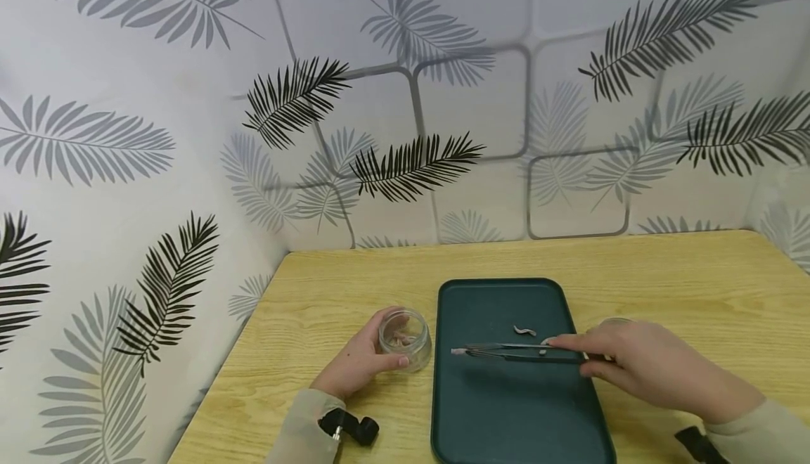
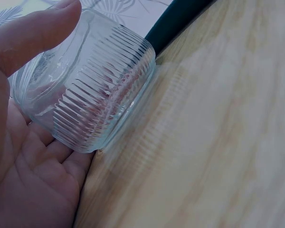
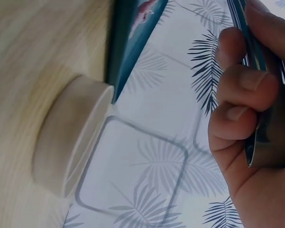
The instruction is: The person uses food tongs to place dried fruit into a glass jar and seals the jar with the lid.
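- While your left hand (image 1: 361, 365) curls round the jar (image 1: 406, 338), thumb on the near side and fingers behind, the jar stands on the table (image 1: 683, 281) just left of the tray (image 1: 506, 408)
- In the left wrist view the jar (image 2: 92, 85) is ribbed clear glass, your thumb (image 2: 33, 33) lies across its upper wall, and your palm cups it from behind
- Something pinkish lies inside the jar; what it is you cannot tell
- Your right hand (image 1: 639, 365) pinches the tweezers (image 1: 519, 351) near their back end, fingers folded tight round the metal
- The tweezers lie nearly level above the tray, tips pointing left toward the jar, and a small pale bit (image 1: 457, 351) sits at the tips
- In the right wrist view your fingers (image 3: 242, 80) clamp the shiny tweezers (image 3: 256, 137)
- A small curled pale piece (image 1: 524, 330) lies on the tray, just behind the tweezers and apart from them
- A pale lid (image 3: 71, 142) rests on the table just right of the tray, by your right hand; from the head view only its rim (image 1: 610, 322) shows behind your knuckles
- The tray's dark edge (image 2: 175, 19) runs close beside the jar in the left wrist view
- Your two hands are well apart, one each side of the tray
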{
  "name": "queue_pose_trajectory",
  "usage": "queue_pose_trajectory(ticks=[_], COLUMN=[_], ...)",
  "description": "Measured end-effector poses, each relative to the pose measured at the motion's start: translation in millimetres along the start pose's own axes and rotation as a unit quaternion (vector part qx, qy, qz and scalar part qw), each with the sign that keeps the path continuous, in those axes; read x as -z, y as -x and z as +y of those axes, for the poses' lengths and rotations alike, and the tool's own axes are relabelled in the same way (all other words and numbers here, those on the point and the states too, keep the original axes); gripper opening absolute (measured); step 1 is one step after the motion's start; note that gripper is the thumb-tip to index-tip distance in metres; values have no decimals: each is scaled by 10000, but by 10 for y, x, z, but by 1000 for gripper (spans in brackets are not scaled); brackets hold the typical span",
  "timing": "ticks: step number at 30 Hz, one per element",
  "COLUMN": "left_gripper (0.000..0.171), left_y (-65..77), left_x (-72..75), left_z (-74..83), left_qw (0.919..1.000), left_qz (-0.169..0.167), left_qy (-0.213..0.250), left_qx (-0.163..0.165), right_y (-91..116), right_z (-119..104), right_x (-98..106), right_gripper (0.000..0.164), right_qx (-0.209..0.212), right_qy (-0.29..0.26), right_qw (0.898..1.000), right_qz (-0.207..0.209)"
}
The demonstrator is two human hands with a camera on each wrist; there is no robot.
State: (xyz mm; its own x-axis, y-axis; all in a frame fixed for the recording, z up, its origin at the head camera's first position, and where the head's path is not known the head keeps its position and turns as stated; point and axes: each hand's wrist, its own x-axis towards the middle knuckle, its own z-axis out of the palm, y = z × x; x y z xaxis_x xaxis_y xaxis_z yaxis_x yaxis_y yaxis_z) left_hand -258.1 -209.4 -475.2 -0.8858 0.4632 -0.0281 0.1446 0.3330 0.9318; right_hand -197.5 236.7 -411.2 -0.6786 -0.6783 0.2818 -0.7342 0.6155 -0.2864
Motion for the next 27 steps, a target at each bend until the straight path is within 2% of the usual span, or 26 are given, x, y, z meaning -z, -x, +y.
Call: queue_pose_trajectory(ticks=[14,20,27], left_gripper=[86,82,85], left_y=[13,7,0], left_x=[0,-8,-4], left_z=[-1,0,7], left_qw=[10000,9999,9999], left_qz=[-54,-46,-83], left_qy=[63,100,112], left_qx=[-39,-43,-61], right_y=[-362,-494,-587], right_z=[-193,-242,-296], right_x=[-26,-70,-82], right_gripper=[52,53,51], right_qx=[98,-137,-51], right_qy=[110,93,10], right_qw=[9990,9997,9999], right_qz=[413,178,150])
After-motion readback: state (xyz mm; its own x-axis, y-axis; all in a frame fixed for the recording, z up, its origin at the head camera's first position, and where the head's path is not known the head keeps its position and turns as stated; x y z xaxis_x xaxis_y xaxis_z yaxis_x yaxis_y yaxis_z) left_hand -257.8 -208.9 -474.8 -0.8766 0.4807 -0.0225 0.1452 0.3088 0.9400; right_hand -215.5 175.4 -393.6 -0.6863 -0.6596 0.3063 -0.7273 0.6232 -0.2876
